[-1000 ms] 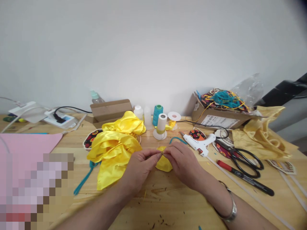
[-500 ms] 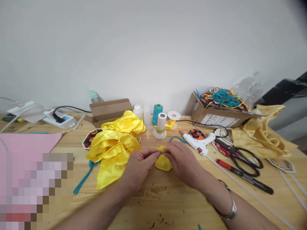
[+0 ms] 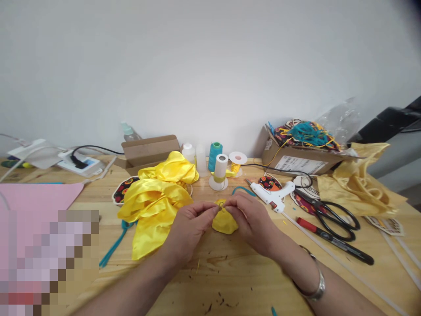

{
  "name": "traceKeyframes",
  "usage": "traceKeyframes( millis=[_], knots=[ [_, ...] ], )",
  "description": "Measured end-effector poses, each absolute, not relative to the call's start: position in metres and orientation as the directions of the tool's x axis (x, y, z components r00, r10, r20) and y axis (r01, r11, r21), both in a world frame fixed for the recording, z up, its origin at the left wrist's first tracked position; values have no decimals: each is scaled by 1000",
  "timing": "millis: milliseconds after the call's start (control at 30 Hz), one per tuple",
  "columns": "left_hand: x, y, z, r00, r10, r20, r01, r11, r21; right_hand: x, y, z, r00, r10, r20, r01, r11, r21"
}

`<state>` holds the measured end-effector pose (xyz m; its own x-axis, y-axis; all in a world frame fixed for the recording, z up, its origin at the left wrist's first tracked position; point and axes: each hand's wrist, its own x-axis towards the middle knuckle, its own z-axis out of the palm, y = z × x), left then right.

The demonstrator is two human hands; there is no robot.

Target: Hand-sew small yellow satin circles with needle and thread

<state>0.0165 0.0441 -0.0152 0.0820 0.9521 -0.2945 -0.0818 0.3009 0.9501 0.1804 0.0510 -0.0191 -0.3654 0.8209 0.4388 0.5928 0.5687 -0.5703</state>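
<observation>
Fingertips of my left hand (image 3: pixel 194 224) and my right hand (image 3: pixel 251 221) pinch either side of a thin looped cord (image 3: pixel 221 205) at the top of a small yellow fabric piece (image 3: pixel 225 222). The fabric hangs or lies just below the fingers, over the wooden table (image 3: pixel 226 281); whether it touches the wood I cannot tell. Left of my left hand spreads a heap of shiny yellow satin (image 3: pixel 158 197). A white glue gun (image 3: pixel 274 196) lies just beyond my right hand, with a teal cord (image 3: pixel 243 190) near its nozzle.
Black-handled scissors (image 3: pixel 335 217) and a red-capped marker (image 3: pixel 335 240) lie at right. Behind stand a teal thread cone (image 3: pixel 215 156), a white spool (image 3: pixel 221 169), and two cardboard boxes, one open (image 3: pixel 149 151), one filled (image 3: pixel 279 158). Pale gold fabric (image 3: pixel 355 180) covers the right corner.
My fingertips have drawn slightly apart, and a small loop of cord now shows between them. The rest of the table looks the same.
</observation>
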Motion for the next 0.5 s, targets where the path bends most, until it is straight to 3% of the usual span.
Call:
traceKeyframes(
  millis=[200,500],
  knots=[
    [17,43,-13,154,948,-279,-50,289,956,182,54,-20,-252,877,409,481,480,-734],
    [16,42,-12,243,926,-288,-11,300,954,180,52,-18,-311,878,364,447,473,-759]
  ],
)
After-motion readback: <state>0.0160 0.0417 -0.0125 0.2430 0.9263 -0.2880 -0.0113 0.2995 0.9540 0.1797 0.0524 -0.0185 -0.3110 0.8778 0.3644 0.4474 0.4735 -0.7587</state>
